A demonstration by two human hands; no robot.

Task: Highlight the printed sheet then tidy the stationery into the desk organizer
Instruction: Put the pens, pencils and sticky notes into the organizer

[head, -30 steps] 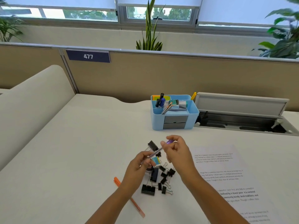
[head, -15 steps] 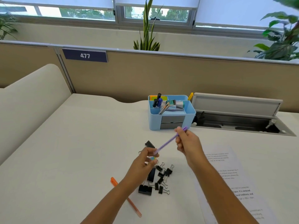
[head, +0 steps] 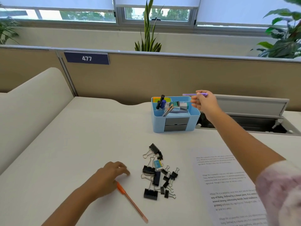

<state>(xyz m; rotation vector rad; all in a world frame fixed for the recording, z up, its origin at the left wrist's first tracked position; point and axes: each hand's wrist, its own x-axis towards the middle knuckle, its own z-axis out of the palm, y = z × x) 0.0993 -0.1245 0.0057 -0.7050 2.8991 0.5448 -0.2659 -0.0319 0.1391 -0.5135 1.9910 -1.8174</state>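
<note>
Purple highlighter (head: 194, 94) held level above blue desk organizer (head: 175, 126).
Right hand (head: 205, 103) pinches it; left hand (head: 112, 173), fingers loosely curled and holding nothing, rests on counter (head: 81, 144) touching orange pen (head: 132, 203).

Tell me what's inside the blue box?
The blue box holds dark pens standing up, pencils, orange and yellow sticky notes and small packets. The bottoms of its compartments and its grey drawers' contents are hidden.
</note>
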